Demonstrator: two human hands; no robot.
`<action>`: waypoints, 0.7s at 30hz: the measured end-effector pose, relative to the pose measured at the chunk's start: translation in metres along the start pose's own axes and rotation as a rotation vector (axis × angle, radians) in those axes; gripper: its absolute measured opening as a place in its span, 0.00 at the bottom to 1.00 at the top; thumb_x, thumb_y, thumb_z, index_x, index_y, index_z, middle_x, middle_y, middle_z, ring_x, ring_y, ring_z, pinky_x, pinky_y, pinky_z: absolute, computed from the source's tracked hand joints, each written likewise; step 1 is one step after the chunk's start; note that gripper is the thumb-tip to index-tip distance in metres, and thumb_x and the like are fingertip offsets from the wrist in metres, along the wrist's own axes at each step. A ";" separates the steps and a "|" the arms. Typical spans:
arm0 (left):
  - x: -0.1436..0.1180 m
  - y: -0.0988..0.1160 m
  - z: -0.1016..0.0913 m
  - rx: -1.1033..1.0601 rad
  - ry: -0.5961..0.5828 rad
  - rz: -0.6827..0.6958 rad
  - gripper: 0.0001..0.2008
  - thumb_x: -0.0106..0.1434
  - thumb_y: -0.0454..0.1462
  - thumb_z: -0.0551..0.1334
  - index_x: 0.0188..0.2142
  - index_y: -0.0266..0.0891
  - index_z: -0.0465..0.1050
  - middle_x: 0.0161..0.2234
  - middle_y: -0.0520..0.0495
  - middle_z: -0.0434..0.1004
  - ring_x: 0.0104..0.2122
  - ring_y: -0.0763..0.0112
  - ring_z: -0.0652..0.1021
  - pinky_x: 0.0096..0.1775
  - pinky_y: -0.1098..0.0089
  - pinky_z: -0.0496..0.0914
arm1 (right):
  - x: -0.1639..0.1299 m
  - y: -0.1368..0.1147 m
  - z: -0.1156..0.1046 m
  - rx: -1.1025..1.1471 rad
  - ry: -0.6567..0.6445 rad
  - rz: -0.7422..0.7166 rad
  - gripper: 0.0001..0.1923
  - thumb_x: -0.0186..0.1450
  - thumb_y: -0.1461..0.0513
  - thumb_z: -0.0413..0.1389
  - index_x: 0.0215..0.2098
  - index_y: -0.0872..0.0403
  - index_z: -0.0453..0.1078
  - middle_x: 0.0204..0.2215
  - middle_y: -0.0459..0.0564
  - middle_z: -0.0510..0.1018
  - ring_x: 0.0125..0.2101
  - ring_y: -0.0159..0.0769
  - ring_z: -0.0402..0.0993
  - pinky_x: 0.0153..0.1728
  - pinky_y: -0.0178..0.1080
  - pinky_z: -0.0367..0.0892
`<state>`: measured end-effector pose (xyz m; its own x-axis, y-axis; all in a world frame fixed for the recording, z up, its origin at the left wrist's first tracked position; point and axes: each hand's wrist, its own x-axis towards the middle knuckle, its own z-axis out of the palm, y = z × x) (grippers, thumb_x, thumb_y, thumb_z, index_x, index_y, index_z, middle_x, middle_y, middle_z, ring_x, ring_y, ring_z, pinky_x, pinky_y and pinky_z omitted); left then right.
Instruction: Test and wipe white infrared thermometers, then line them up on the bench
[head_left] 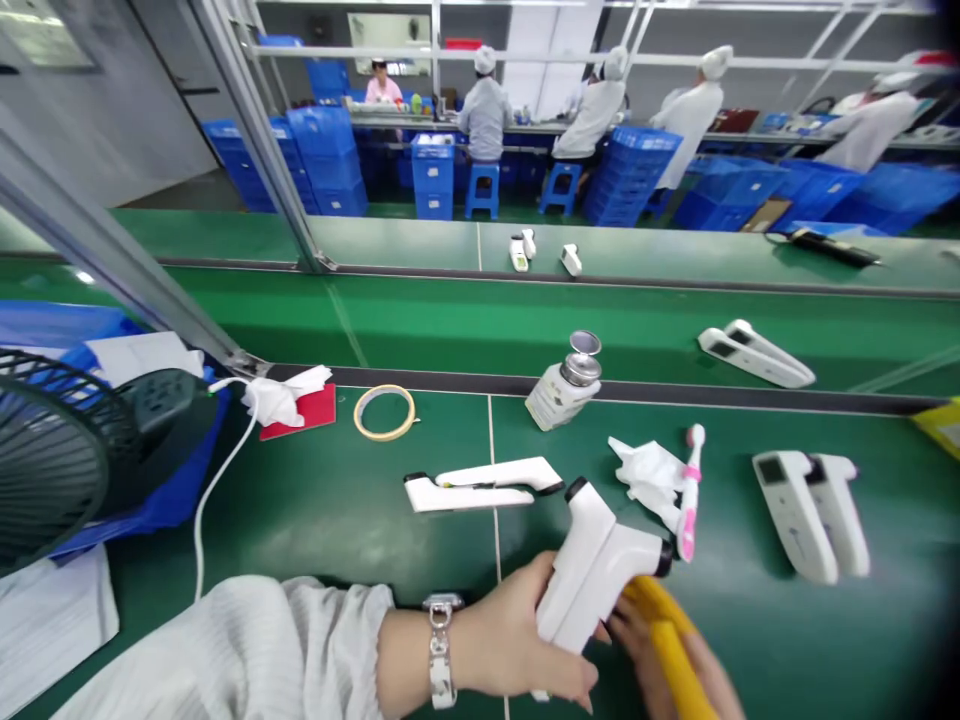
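Note:
My left hand (506, 635) is closed around two white infrared thermometers (592, 570), held side by side with their dark-tipped heads up. Just to the right, my right hand (643, 650) is closed on a yellow cloth (675, 665), near the undersides of the thermometers; its fingertips are partly hidden. Beyond them, two more white thermometers (472, 497) lie on their sides on the green table. A crumpled tissue (651, 480) and a pink-and-white toothbrush (690, 490) lie beside the held pair. Further right rests another pair of thermometers (802, 515).
A pump bottle (559, 395) with its lid up stands by the table's back edge. A tape roll (385, 412), red card (319, 408) and white cable (201, 520) lie left, near a fan (52, 460). Thermometers (757, 355) rest on the green belt. Co-workers sit behind.

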<state>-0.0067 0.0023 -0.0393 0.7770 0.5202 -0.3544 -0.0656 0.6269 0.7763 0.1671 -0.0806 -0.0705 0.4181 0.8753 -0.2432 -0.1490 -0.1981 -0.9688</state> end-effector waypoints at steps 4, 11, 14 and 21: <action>-0.009 0.005 0.004 0.082 -0.091 0.101 0.29 0.49 0.37 0.68 0.49 0.40 0.58 0.33 0.49 0.70 0.23 0.76 0.72 0.25 0.73 0.69 | -0.009 0.000 0.034 0.353 -0.138 0.189 0.20 0.50 0.49 0.63 0.39 0.46 0.72 0.33 0.47 0.79 0.31 0.40 0.75 0.33 0.39 0.71; -0.014 0.008 0.006 0.128 0.145 0.212 0.17 0.63 0.46 0.54 0.47 0.39 0.63 0.34 0.48 0.71 0.33 0.71 0.72 0.34 0.72 0.66 | -0.001 -0.035 0.055 0.432 -0.205 0.084 0.18 0.54 0.55 0.62 0.42 0.50 0.69 0.38 0.49 0.77 0.38 0.39 0.72 0.37 0.38 0.67; -0.006 0.001 0.005 -0.001 0.104 0.206 0.19 0.55 0.42 0.65 0.43 0.38 0.62 0.37 0.47 0.73 0.37 0.68 0.73 0.39 0.69 0.67 | -0.001 -0.036 0.050 0.407 -0.224 0.130 0.17 0.55 0.58 0.63 0.42 0.50 0.69 0.35 0.49 0.78 0.36 0.40 0.74 0.36 0.39 0.67; 0.000 0.000 0.004 -0.078 0.139 0.164 0.17 0.58 0.37 0.63 0.45 0.37 0.61 0.40 0.44 0.73 0.39 0.65 0.75 0.43 0.62 0.68 | -0.006 -0.030 0.055 0.495 -0.179 0.192 0.12 0.59 0.60 0.59 0.42 0.51 0.69 0.35 0.48 0.79 0.33 0.37 0.75 0.36 0.40 0.68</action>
<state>-0.0048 0.0002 -0.0369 0.6586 0.6904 -0.2992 -0.2363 0.5673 0.7889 0.1199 -0.0562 -0.0377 0.1895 0.9139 -0.3589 -0.6282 -0.1680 -0.7597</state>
